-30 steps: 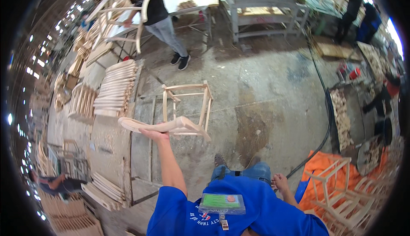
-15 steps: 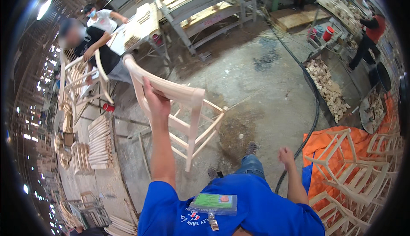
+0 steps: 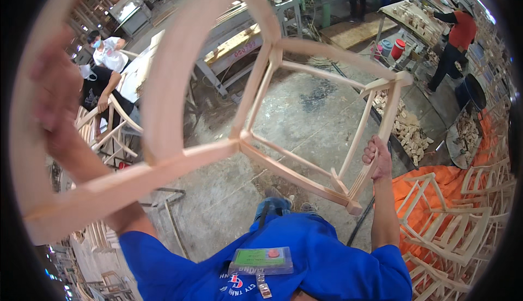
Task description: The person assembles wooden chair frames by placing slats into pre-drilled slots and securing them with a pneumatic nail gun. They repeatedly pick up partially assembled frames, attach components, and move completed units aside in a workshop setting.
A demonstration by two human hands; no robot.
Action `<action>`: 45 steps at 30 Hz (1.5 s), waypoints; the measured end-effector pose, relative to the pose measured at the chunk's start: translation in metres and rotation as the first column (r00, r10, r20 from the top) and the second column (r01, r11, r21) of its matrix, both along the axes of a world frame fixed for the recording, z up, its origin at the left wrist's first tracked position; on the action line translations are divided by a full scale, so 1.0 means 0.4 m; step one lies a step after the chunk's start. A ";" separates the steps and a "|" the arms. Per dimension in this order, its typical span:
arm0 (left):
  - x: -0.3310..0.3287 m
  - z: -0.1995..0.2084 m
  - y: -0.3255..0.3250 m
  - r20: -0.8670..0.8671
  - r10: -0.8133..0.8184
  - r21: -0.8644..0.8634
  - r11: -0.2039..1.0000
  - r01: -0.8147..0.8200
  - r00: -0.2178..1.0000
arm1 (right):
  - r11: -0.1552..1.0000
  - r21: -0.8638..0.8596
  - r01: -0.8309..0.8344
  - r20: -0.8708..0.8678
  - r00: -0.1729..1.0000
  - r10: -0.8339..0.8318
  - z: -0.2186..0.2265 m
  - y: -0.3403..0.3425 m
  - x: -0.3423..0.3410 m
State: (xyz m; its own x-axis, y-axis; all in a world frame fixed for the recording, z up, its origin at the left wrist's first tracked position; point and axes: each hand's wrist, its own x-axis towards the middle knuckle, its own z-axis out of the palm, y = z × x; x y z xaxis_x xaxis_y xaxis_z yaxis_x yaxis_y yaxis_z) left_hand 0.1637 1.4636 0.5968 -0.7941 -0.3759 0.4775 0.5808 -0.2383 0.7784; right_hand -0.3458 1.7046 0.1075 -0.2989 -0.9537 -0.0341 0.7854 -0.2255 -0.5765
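A bare, pale wooden chair frame point(image 3: 294, 175) is tilted up in front of me, with its seat opening and legs facing across the view. My right hand point(image 3: 378, 158) is closed around one of its bars near a corner at the right. At the far left my left hand point(image 3: 60, 91) is on the curved top rail of the chair's back; motion smears its fingers, though it appears wrapped round the wood. The nearest part of the back is blurred and very close, and it hides part of my left forearm.
Several pale chair frames point(image 3: 447, 230) stand on an orange sheet point(image 3: 406, 184) at the right. Wood offcuts point(image 3: 408, 132) lie in a dark bin beyond. A black-shirted co-worker point(image 3: 101, 85) holds another chair at the left. A person in a red top point(image 3: 462, 34) works at the far right.
The chair has been raised and swung up toward me, its back now at the far left. My right hand, free before, has taken hold of its bar. My left hand moved left and up.
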 end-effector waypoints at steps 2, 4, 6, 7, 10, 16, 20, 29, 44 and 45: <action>-0.023 0.035 -0.078 0.025 -0.028 -0.064 0.998 0.030 0.999 | 0.995 -0.022 0.093 0.071 0.993 -0.091 0.061 -0.078 0.062; -0.031 0.067 -0.168 0.023 -0.038 -0.125 0.991 0.041 0.999 | 0.981 -0.132 0.144 0.141 0.982 -0.125 0.118 -0.168 0.102; -0.040 0.073 -0.282 -0.019 -0.034 -0.186 0.982 0.030 0.999 | 0.932 -0.323 0.166 0.167 0.979 -0.117 0.193 -0.263 0.104; -0.040 0.055 -0.341 -0.051 0.011 -0.199 0.980 -0.021 0.999 | 0.898 -0.402 0.179 0.174 0.978 -0.117 0.227 -0.325 0.108; -0.040 -0.151 -0.536 -0.206 0.350 -0.191 0.902 -0.388 0.914 | 0.819 -0.540 0.196 0.174 0.978 -0.120 0.333 -0.501 0.122; -0.566 -0.599 -0.640 -0.074 0.695 0.033 0.719 -0.695 0.715 | 0.738 -0.645 0.200 0.072 0.977 -0.202 0.494 -0.884 0.099; -0.580 -0.574 -0.869 0.051 0.743 0.208 0.645 -0.735 0.667 | 0.767 -0.627 0.138 -0.057 0.973 -0.222 0.502 -1.072 0.104; -0.511 -0.487 -1.344 0.161 0.880 0.114 0.433 -0.894 0.446 | 0.604 -0.598 0.527 -0.627 0.162 -0.762 0.819 -1.301 -0.389; -0.602 -0.368 -2.113 0.248 0.968 -0.249 0.096 -0.964 0.033 | 0.989 -0.037 -0.146 -0.919 0.394 0.024 0.835 -2.783 -0.384; -0.596 -0.361 -2.166 0.245 0.969 -0.257 0.056 -0.965 -0.009 | 0.984 -0.052 -0.169 -0.921 0.390 0.018 0.831 -2.858 -0.370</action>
